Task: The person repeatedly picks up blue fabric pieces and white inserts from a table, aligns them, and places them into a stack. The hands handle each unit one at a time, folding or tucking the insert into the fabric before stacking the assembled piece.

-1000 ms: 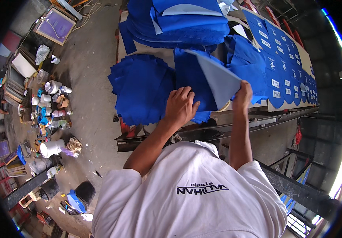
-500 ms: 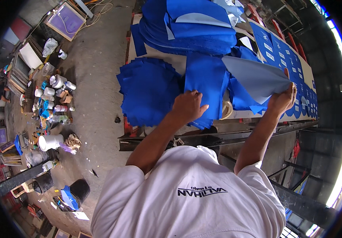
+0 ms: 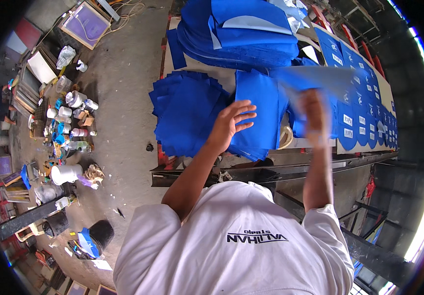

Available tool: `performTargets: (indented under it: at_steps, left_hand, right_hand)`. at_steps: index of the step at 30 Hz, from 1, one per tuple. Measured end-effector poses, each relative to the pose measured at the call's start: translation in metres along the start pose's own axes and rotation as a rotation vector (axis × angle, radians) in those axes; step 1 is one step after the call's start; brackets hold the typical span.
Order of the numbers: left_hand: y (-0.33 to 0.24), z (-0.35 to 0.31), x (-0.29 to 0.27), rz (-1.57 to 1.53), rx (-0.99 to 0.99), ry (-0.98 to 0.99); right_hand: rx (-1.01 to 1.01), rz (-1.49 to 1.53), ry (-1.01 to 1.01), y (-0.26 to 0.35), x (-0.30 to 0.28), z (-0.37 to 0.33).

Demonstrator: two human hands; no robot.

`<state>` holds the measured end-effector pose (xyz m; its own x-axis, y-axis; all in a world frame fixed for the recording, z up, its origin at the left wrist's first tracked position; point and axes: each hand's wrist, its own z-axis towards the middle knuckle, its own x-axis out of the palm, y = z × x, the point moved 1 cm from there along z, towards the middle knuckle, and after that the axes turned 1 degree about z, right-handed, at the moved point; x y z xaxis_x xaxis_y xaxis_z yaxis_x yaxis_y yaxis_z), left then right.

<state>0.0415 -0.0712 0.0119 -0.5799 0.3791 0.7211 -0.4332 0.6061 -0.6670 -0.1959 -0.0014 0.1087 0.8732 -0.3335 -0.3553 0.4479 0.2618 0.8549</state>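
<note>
My left hand (image 3: 234, 120) hovers over the left edge of a stack of blue fabric pieces (image 3: 261, 110), its fingers spread and nothing in them. To the right, my right hand (image 3: 314, 110) is smeared by motion. It is just below a blurred blue sheet with a paler grey-blue side (image 3: 315, 77); whether the fingers grip it cannot be made out. Left of my left hand lies a fanned stack of blue pieces (image 3: 187, 115). A pale ring, like a tape roll (image 3: 286, 137), rests at the table's near edge.
A large pile of blue fabric (image 3: 239, 46) covers the table's far part. Printed blue panels (image 3: 357, 96) lie on a board at right. A dark metal rail (image 3: 256, 173) runs along the near side. Tubs and bottles (image 3: 72, 115) crowd the floor at left.
My right hand has swung left and slightly up from the sheet's right corner, and the sheet has flattened and blurred. My left hand has opened and lifted its fingers off the stack.
</note>
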Motion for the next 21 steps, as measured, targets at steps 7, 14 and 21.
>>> performTargets:
  at_steps: [7, 14, 21]
  left_hand:
    - [0.020, -0.032, -0.102, -0.059, 0.050, -0.535]
    - [0.000, -0.027, -0.195, 0.652, 0.008, -0.863]
    - [-0.013, -0.032, -0.177, 0.963, 0.044, -0.774]
  right_hand:
    - [-0.119, -0.165, 0.595, 0.012, 0.156, -0.056]
    - [-0.072, -0.473, 0.312, -0.028, 0.116, -0.084]
    - [-0.099, -0.631, 0.332, -0.031, 0.114, -0.089]
